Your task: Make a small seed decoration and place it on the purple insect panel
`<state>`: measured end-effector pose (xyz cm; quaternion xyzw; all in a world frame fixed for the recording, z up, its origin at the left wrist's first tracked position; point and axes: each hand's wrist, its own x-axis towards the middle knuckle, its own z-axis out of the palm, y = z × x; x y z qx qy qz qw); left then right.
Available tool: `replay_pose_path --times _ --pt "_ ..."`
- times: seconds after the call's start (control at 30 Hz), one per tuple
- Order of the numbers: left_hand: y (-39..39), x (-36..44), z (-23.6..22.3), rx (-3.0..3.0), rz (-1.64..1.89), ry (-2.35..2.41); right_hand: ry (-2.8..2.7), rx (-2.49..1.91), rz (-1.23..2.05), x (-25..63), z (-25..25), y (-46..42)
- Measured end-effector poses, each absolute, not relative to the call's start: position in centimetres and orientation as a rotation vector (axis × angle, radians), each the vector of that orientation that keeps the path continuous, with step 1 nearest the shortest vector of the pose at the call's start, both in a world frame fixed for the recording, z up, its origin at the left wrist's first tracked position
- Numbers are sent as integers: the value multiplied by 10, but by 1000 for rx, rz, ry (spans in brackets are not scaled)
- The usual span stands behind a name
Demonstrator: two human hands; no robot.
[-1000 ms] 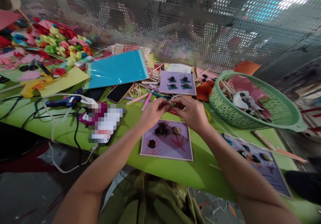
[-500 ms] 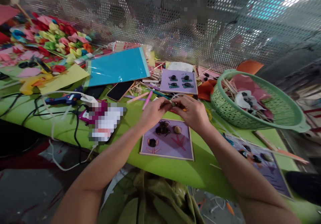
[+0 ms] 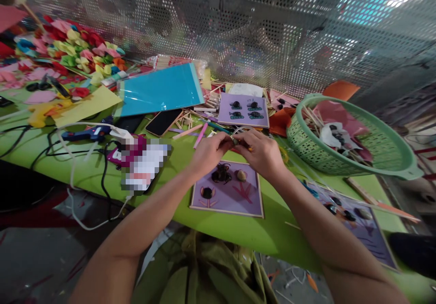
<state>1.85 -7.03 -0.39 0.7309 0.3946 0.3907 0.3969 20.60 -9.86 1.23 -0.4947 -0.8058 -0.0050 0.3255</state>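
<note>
My left hand and my right hand meet above the far edge of a purple picture board. Between their pinched fingertips is a small greyish-green stone, mostly covered by the fingers. On the board, which has a pale stick frame, sit a dark stone figure, a tan stone above pink drawn lines, and a black stone with orange-pink pieces around it. Beyond the hands lies a purple card with several black stones on green shapes.
A green basket of scraps stands on the right, with another purple stone picture before it. At left are a blue glue gun, a lit phone, cables and a yellow glue gun. Behind lie a blue sheet and colourful paper pieces.
Both hands stay in nearly the same place, fingertips still together around the small stone. Only slight finger movement shows; the board and other things lie as before.
</note>
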Motion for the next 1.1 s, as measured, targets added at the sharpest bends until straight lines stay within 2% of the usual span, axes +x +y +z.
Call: replay_pose_path --times 1.1 --pt "-72 20 -3 2071 947 1046 -2150 -1225 -45 207 13 -98"
